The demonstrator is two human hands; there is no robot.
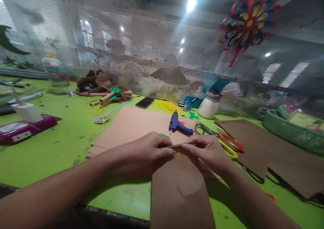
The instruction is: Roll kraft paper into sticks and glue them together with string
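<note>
A long piece of brown paper [178,188] hangs toward me over the table's front edge, its far end pinched between both hands. My left hand [154,148] has thumb and fingers closed on the left part of that end, which looks folded or rolled. On the right part, my right hand [202,146] pinches the same fold. Just beyond lies a blue glue gun [179,125] on a stack of light brown sheets [126,126]. Right of my right hand are scissors with red and yellow handles [230,143], beside a smaller black-handled pair [199,129].
Darker brown sheets [275,151] and a green basket [293,127] lie to the right. A phone [145,102], yellow shreds [165,106] and a white jar [209,105] stand farther back. At left is a purple power strip [27,129] on the green table [71,117].
</note>
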